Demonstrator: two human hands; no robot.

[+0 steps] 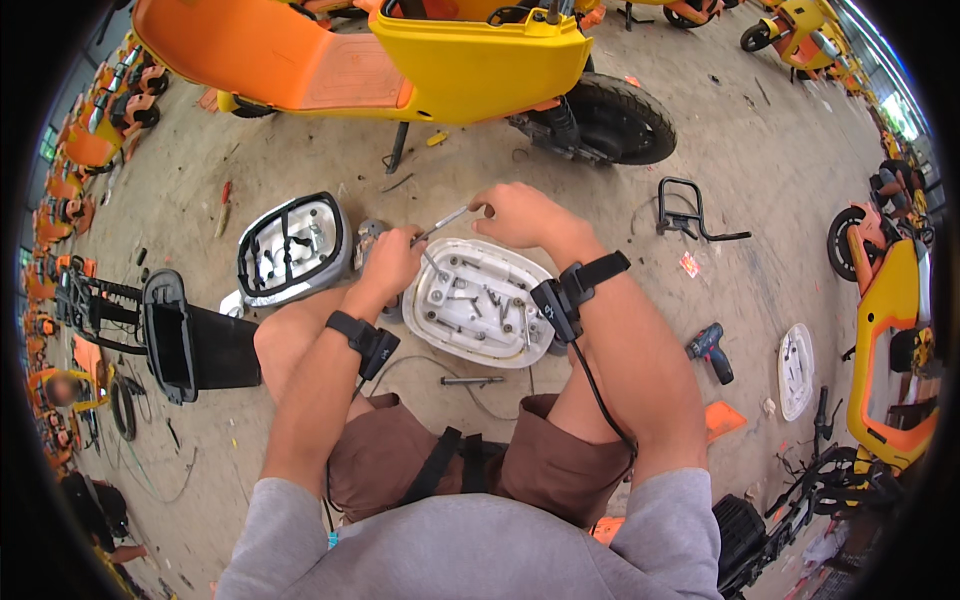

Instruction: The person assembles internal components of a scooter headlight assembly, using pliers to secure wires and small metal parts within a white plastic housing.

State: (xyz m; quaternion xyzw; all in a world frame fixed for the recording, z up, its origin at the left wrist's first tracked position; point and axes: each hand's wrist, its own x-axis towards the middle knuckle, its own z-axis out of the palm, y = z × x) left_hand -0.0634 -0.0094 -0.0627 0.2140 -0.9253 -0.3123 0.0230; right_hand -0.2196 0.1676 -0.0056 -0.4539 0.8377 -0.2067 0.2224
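My left hand [390, 265] is closed around the lower end of a slim metal rod [445, 220] that slants up to the right. At the rod's upper end, the curled fingers of my right hand [530, 217] pinch its tip. Below both hands lies a white oval plastic shell [535, 280], its hollow side up, with bolts and small metal parts inside. A second thin shaft [436, 264] runs from beside my left hand down into the shell; whether it joins the rod I cannot tell. A roundish metallic object [370, 240] is partly hidden behind my left hand.
Another white shell with a black rim [265, 288] and a black bin-like part [220, 345] lie left. A cordless drill [710, 352], a black tube frame [685, 208] and a smaller white shell [796, 372] are right. A yellow-orange scooter [480, 75] stands ahead.
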